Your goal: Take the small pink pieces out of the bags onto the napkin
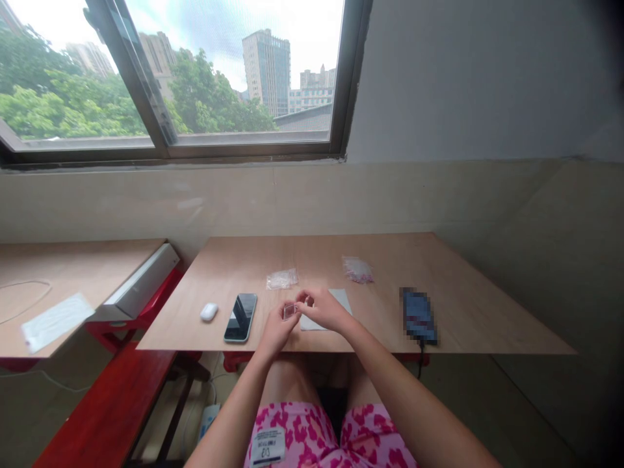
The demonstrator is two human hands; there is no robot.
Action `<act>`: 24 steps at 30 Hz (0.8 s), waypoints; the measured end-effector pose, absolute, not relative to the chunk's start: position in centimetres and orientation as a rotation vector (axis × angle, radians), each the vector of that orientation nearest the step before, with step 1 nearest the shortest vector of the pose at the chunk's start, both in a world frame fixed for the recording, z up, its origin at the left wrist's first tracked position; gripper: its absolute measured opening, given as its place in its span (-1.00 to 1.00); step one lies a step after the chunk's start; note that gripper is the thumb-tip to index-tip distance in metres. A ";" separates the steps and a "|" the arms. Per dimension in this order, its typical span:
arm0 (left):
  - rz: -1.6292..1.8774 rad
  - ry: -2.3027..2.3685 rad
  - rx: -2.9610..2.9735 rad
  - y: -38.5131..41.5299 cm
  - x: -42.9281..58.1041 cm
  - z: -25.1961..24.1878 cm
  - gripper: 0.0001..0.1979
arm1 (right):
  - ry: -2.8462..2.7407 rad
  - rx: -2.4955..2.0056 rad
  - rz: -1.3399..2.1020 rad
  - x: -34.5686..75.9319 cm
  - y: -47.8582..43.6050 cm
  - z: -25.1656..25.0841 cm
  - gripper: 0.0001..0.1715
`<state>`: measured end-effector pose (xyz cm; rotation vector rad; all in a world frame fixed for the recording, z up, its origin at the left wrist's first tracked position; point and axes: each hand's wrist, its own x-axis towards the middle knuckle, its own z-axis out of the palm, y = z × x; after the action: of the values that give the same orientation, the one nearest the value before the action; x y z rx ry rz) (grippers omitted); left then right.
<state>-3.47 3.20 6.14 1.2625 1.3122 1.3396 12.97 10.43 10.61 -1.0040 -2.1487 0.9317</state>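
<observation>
Both hands meet above the near middle of the wooden table. My left hand (277,328) is closed on a small clear square piece (289,312), whose exact kind I cannot make out. My right hand (322,309) comes in from the right, its fingers pinched at the edge of the same piece. Under the right hand lies a white sheet (341,300), partly covered by it. Beyond the hands are a heap of clear plastic bags (281,279) and, further right, another heap of clear bags (357,269) with reddish edges.
Left of my hands lie a smartphone (240,317) and a white earbud case (209,312). At right is a blurred dark device (419,316) with a cable over the table edge. A red bench (112,403) and a second table (73,266) stand at left.
</observation>
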 end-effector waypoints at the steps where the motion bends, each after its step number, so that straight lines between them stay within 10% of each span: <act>1: 1.341 1.305 1.254 3.2 -3.5 6.1 -0.64 | -2.181 -1.008 0.903 12.9 10.6 10.6 -0.88; 24: 1.353 1.166 0.803 3.8 -4.5 5.7 -0.48 | -2.323 -1.384 0.595 12.2 13.8 6.1 -0.88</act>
<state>-4.48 3.77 5.69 0.8027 1.1657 1.3534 12.23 13.84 6.05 -1.3840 -2.3231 0.5955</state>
